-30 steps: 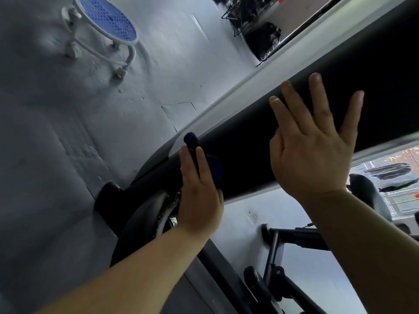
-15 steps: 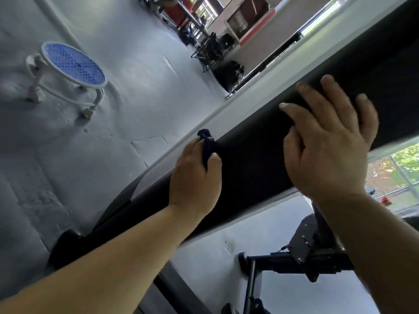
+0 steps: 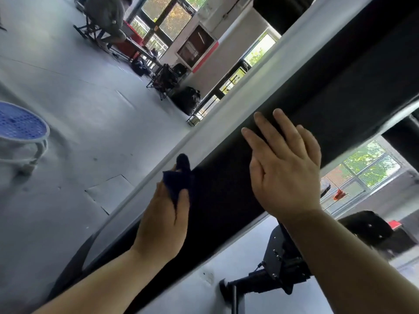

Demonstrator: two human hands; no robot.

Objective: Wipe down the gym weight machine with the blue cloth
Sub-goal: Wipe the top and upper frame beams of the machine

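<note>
Stool [image 3: 20, 125] sits far left, whatever. Centre frame, left hand [image 3: 161, 223] pinches the blue cloth [image 3: 178, 180] against the edge of the black pad [image 3: 340, 98]; right hand [image 3: 288, 177] lies flat on the pad, fingers straight. Mid-wipe I reckon, next up is dragging the cloth toward the upper right.

My left hand [image 3: 162, 214] reaches up from the lower left on a bare forearm, and its thumb and curled fingers pinch the blue cloth [image 3: 178, 177]. My right hand [image 3: 285, 171] is just beside it, a little higher, palm turned away from me, fingers [image 3: 263, 141] straight and close together
</note>
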